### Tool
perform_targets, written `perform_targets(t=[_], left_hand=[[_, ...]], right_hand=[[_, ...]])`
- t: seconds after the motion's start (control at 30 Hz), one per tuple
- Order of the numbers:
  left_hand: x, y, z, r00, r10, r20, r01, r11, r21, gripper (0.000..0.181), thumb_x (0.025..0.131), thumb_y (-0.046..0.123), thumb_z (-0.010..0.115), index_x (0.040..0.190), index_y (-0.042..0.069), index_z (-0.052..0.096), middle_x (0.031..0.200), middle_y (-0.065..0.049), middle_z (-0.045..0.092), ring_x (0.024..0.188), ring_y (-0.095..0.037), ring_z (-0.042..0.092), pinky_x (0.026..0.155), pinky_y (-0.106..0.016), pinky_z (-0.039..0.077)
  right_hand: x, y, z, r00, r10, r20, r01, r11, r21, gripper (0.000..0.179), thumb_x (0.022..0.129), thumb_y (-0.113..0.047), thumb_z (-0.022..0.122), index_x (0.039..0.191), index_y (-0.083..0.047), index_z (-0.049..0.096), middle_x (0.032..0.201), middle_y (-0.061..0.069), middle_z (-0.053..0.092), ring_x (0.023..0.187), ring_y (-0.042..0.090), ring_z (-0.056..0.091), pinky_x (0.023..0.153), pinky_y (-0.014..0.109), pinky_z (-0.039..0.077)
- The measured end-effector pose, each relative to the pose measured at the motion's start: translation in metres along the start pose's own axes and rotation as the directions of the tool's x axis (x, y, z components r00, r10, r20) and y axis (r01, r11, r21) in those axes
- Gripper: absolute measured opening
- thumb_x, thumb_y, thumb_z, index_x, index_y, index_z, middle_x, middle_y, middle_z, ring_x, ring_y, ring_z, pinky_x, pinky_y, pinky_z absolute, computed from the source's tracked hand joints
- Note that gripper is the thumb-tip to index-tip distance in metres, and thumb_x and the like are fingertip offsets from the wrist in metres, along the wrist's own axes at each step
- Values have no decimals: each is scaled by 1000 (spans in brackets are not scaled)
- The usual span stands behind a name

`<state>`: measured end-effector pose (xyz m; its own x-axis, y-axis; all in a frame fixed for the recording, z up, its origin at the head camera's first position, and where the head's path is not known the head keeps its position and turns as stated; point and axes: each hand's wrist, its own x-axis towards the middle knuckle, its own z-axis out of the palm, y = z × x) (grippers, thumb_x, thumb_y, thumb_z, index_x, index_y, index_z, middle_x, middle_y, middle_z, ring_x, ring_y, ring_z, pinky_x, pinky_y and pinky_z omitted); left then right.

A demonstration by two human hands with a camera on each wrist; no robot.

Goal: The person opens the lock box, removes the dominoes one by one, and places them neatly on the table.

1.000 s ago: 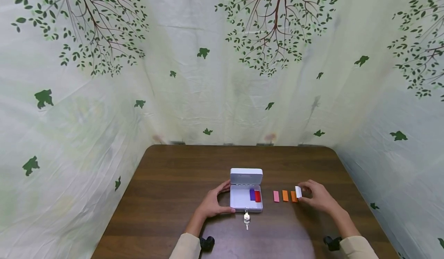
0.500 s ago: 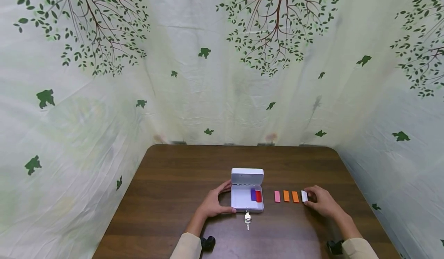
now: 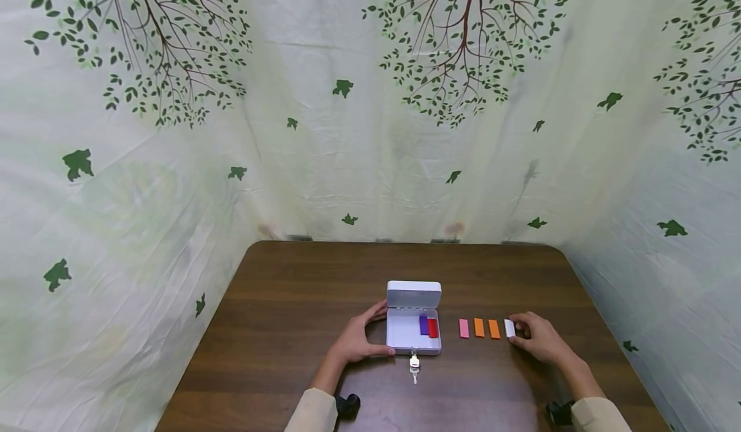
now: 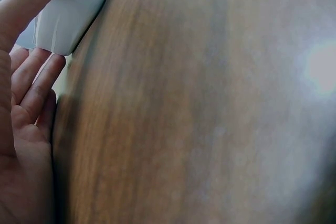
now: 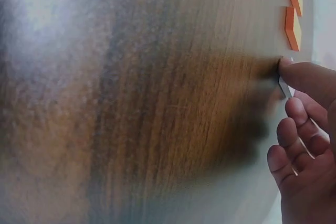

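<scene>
Pale cloth (image 3: pixel 278 194), printed with leafy branches and scattered green leaves, was hung behind and along both sides of a brown, wood-grained counter (image 3: pixel 312 271). On it a white box (image 3: pixel 402 342) was set with its lid (image 3: pixel 413 294) raised at the back. A purple block (image 3: pixel 424 326) and a red block (image 3: pixel 433 328) were placed side by side in the right part of the box, and keys (image 3: pixel 414 369) were hung at its front. Its left end was held by the left hand (image 3: pixel 354 342), the thumb being set at the front corner and the fingers, spread well away from it, towards the back.

To the right of the box, a pink block (image 3: pixel 464 328) and two orange blocks (image 3: pixel 494 329) were laid out in a spaced row. At the row's far right end a white block (image 3: pixel 509 328) was pinched between the thumb and fingers of the right hand (image 3: pixel 538 337); whether the counter was touched by it could not be told. Beige sleeves (image 3: pixel 312 411) were worn on both arms.
</scene>
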<state>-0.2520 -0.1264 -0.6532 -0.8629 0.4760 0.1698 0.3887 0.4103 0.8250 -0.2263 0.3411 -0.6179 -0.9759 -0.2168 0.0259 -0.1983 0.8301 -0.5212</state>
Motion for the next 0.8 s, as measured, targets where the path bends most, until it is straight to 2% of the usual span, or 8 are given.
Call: perform_targets(t=[0.43, 0.8], left_hand=[[-1, 1, -1, 1000, -26, 8, 26, 1000, -18, 113, 68, 47, 96, 160, 29, 34, 152, 10, 55, 140, -11, 53, 122, -52, 32], [-1, 3, -1, 999, -32, 4, 32, 999, -27, 113, 68, 45, 96, 161, 27, 35, 152, 8, 56, 141, -13, 53, 122, -55, 31]], right_hand=[[0, -8, -2, 999, -2, -34, 2, 1000, -8, 52, 85, -21, 85, 128, 2, 66, 95, 1, 58, 82, 14, 48, 67, 27, 42], [12, -36, 8, 993, -41, -109, 49, 996, 70, 45, 87, -19, 84, 126, -4, 69, 98, 4, 63, 84, 18, 53, 67, 23, 43]])
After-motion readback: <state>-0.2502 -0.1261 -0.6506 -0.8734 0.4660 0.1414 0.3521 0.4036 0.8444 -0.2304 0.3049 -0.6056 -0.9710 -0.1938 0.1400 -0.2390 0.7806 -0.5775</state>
